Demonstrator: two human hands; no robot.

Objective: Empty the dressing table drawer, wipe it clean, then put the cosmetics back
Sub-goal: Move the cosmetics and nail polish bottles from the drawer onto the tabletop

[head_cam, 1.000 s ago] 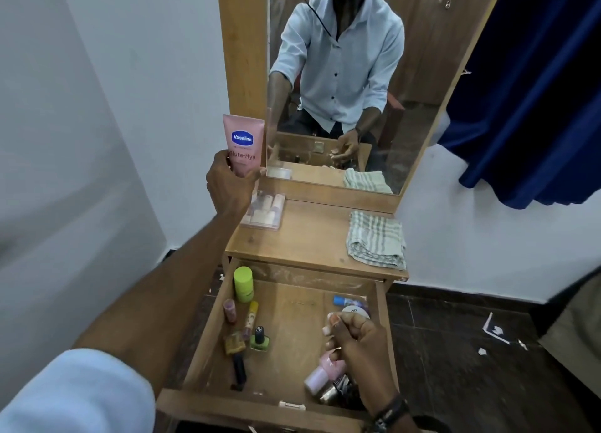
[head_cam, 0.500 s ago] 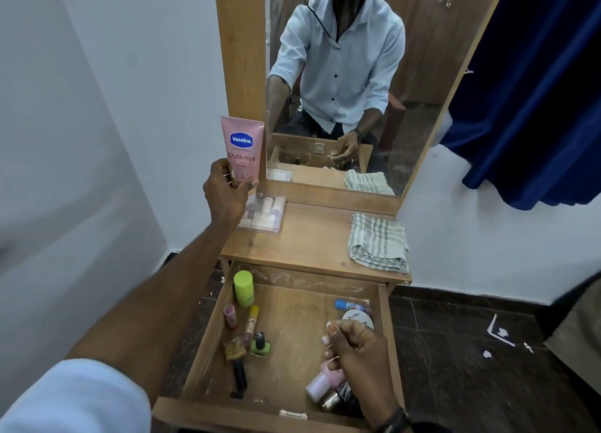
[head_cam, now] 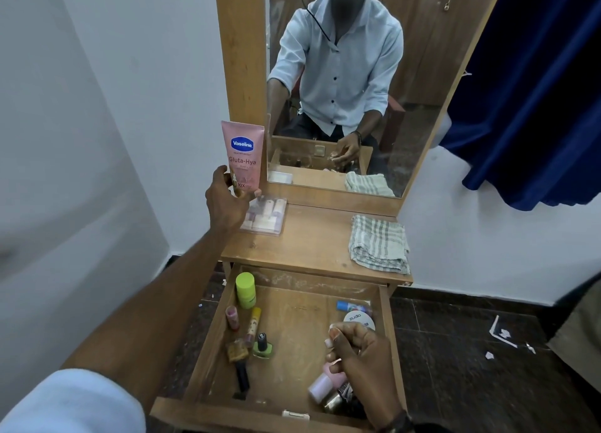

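Observation:
My left hand (head_cam: pixel 227 201) grips the lower end of an upright pink Vaseline tube (head_cam: pixel 242 154) at the back left corner of the dressing table top (head_cam: pixel 312 241). The open wooden drawer (head_cam: pixel 227 414) below holds a lime-green bottle (head_cam: pixel 245 289), a green nail polish (head_cam: pixel 261 346), a black tube (head_cam: pixel 242 375), a white round tin (head_cam: pixel 357 320) and a pink bottle (head_cam: pixel 320 387). My right hand (head_cam: pixel 361 361) hovers in the drawer's right side just above the pink bottle. Its fingers are curled, and I see nothing in them.
A clear box of pale tubes (head_cam: pixel 265 216) lies on the table top beside my left hand. A folded checked cloth (head_cam: pixel 379 244) sits at its right edge. The mirror (head_cam: pixel 341 91) stands behind, a blue curtain (head_cam: pixel 536 107) hangs right, and paper scraps dot the dark floor (head_cam: pixel 471 367).
My left hand has sunk a little with the Vaseline tube, closer to the table top beside the clear box. My right hand has stayed over the pink bottle.

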